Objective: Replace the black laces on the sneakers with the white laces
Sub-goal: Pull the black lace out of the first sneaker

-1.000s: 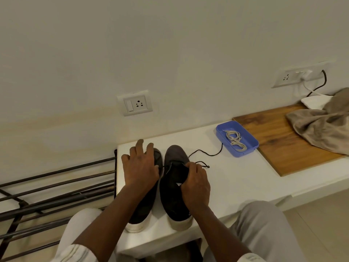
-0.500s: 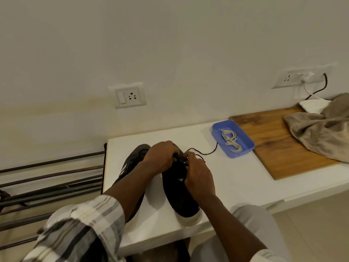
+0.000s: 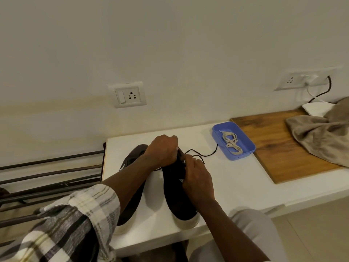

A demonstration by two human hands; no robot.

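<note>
We judge it barely begun: left grip [image 3: 162, 148] curls, seemingly, round the right sneaker [image 3: 177, 201], right grip [image 3: 196, 174] pinches its black lace [image 3: 207, 155]; white laces [image 3: 231, 143] lie unused.

Single wide-angle head-worn view, looking forward and down, close above the fingers [image 3: 172, 141], tabletop [image 3: 236, 176] beneath them, wall [image 3: 170, 53] beyond them

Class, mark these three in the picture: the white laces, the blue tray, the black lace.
white laces [image 3: 230, 145]: head view, middle of the bundle.
blue tray [image 3: 239, 156]: head view, near wall.
black lace [image 3: 207, 155]: head view, loose curved stretch.
</note>
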